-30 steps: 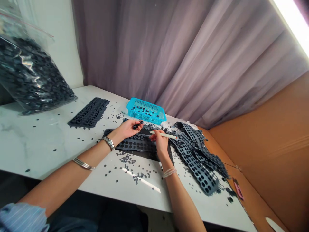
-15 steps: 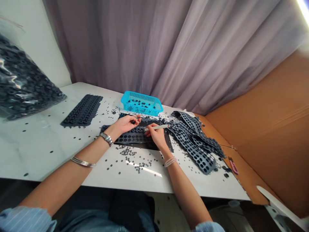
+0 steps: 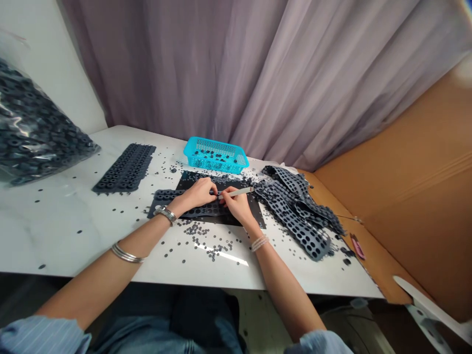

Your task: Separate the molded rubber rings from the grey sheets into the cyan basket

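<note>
My right hand [image 3: 236, 205] is closed around a slim white pen-like tool [image 3: 241, 191], its tip pointing left toward my other hand. My left hand [image 3: 201, 193] bends its fingers into a pinch close to that tip, and whatever they hold is hidden. Under both hands lies a dark grey rubber sheet [image 3: 162, 197] with rows of round holes and raised rings. The sheet rests on a black mat [image 3: 258, 211], partly covered by my hands. Small dark discs [image 3: 197, 228] are scattered in front of it.
A blue basket [image 3: 217, 167] with black pieces stands behind the mat. Punched sheets [image 3: 295, 221] are heaped on the right, near a pink-handled tool [image 3: 357, 247]. Another ringed sheet [image 3: 125, 169] and a plastic bag of black rings [image 3: 40, 128] are to the left.
My left hand has turned over and moved right and down onto the sheet, its fingers now beside the tool's tip. A black piece visible in it before is hidden. My right hand keeps the tool.
</note>
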A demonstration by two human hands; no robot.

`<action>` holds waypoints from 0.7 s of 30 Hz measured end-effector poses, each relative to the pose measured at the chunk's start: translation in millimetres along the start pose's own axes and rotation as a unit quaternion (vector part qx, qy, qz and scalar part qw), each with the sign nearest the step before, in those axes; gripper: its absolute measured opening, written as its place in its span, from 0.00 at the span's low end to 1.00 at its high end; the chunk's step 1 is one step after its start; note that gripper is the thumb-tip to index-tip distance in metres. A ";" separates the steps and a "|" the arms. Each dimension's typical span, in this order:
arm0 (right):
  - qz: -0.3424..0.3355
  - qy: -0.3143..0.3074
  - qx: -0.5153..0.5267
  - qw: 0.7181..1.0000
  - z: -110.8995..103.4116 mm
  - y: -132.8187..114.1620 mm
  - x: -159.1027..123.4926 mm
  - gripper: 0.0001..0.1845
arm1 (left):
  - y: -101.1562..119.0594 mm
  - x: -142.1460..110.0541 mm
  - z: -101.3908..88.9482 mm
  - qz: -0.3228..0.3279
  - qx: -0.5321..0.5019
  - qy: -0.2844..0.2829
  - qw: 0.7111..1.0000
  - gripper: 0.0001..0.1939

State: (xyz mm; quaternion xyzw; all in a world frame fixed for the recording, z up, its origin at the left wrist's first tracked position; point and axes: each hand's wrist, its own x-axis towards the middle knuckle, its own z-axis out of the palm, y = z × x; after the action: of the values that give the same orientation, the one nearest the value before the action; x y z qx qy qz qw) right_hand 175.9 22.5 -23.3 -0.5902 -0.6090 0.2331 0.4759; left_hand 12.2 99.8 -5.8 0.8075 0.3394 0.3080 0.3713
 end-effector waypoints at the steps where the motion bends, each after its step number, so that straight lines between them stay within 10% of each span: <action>1: -0.004 0.000 -0.007 1.000 0.4 -1.6 -0.1 0.11 | -0.8 -0.5 1.6 0.004 0.008 -0.004 1.000 0.04; 10: 0.010 0.023 -0.011 1.000 1.5 -13.4 -0.4 0.11 | 3.6 10.3 -16.2 -0.042 -0.187 0.024 0.981 0.02; 21: 0.087 0.097 0.165 0.978 -11.4 -12.2 6.2 0.10 | 5.1 7.2 -22.9 -0.206 -0.576 -0.022 0.790 0.05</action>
State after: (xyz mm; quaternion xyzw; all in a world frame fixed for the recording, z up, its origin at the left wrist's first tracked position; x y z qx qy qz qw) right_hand 180.6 22.8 -6.1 -0.5739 -0.4594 0.3129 0.6014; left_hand 0.8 111.8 12.4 0.3610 0.2493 0.3446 0.8299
